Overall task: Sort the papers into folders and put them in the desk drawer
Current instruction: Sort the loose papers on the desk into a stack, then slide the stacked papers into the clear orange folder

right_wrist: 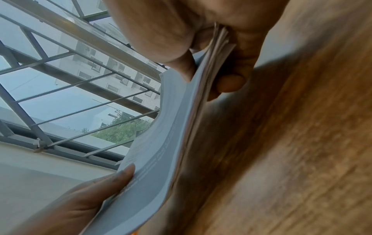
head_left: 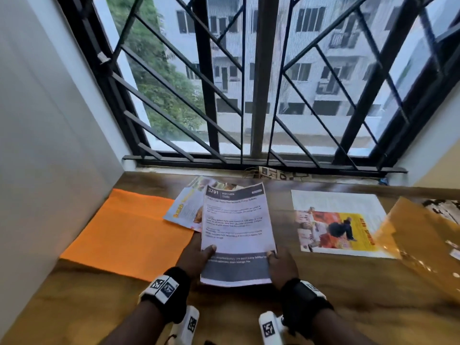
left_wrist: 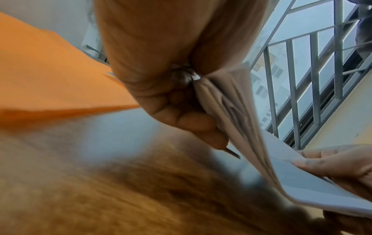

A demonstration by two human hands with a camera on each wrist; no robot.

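A stack of papers point(head_left: 236, 232), its top sheet headed "3791 KITCHEN", is held above the wooden desk point(head_left: 348, 295) by both hands. My left hand point(head_left: 196, 255) grips its lower left edge, thumb on top. My right hand point(head_left: 281, 265) pinches the lower right edge. The left wrist view shows my left fingers point(left_wrist: 193, 122) curled under the fanned sheets point(left_wrist: 261, 143). In the right wrist view my right hand point(right_wrist: 211, 55) pinches the stack point(right_wrist: 167, 143). An orange folder point(head_left: 124, 232) lies flat on the left. A translucent amber folder point(head_left: 423, 245) lies on the right.
A coloured flyer point(head_left: 189, 207) lies on the desk behind the held stack, partly over the orange folder. A printed sheet with a red and yellow picture point(head_left: 338, 222) lies right of centre. A barred window point(head_left: 249, 83) runs behind the desk; a white wall point(head_left: 49, 120) stands at left.
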